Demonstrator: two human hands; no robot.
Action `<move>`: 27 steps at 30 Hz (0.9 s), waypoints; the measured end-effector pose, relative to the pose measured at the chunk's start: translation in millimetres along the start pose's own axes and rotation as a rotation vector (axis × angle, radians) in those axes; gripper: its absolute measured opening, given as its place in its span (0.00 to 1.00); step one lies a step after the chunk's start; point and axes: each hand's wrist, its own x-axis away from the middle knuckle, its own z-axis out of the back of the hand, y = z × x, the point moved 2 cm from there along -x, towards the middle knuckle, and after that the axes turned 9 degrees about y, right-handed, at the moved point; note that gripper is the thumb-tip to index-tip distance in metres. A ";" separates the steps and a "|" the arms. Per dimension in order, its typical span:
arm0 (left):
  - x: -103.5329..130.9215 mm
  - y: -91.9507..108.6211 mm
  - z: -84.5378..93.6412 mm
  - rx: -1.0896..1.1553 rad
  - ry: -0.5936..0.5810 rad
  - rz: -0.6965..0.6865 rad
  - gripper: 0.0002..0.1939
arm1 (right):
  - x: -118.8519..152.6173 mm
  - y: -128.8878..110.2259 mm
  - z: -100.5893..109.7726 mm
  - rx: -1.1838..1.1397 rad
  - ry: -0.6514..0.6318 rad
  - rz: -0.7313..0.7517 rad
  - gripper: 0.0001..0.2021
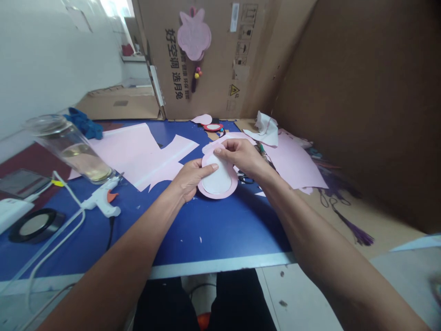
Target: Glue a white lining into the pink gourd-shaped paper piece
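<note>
Both hands hold a pink gourd-shaped cutout (234, 187) with a smaller white shape (216, 177) lying on its face, above the blue table. My left hand (193, 178) grips its left edge, the thumb pressed onto the white shape. At the upper part, my right hand (240, 155) pinches the cutout between thumb and fingers. What the right fingertips press on there is partly hidden. Behind the right hand, black-handled scissors (245, 178) show in part.
Cut pink sheets (127, 149) lie at left, another pink sheet (292, 158) at right. A glass bottle (84, 158), glue gun (103, 197) with cords and black tape roll (36, 225) stand left. Cardboard walls (220, 82) rise behind; a purple tassel (358, 232) lies right.
</note>
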 end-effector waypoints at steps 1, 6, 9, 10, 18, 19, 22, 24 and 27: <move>0.1 0.4 0.1 0.004 0.004 0.002 0.17 | 0.3 -0.2 -1.3 -0.002 -0.008 -0.002 0.16; -0.9 2.4 1.9 -0.008 0.015 -0.007 0.15 | 1.2 -0.7 -5.9 -0.026 -0.036 0.002 0.15; -2.6 3.6 4.2 -0.027 0.043 -0.057 0.15 | 1.3 -1.0 -6.3 -0.035 -0.033 0.002 0.16; -3.0 4.0 4.8 -0.033 0.055 -0.073 0.15 | 1.4 -1.3 -6.4 -0.035 -0.034 -0.002 0.17; 0.9 16.8 6.6 -0.053 0.140 -0.168 0.18 | 4.1 -6.8 -8.0 -0.002 -0.058 0.030 0.19; 1.3 19.3 7.5 -0.065 0.157 -0.178 0.17 | 4.5 -7.5 -8.3 0.008 -0.061 0.041 0.19; 1.9 24.4 10.2 -0.121 0.184 -0.201 0.14 | 5.4 -9.4 -9.4 0.042 -0.076 0.079 0.19; 2.0 24.9 10.9 -0.159 0.169 -0.186 0.15 | 5.6 -10.1 -9.7 0.050 -0.074 0.087 0.19; 2.9 22.4 10.2 -0.188 0.129 -0.135 0.16 | 5.7 -10.5 -9.6 0.030 -0.071 0.070 0.19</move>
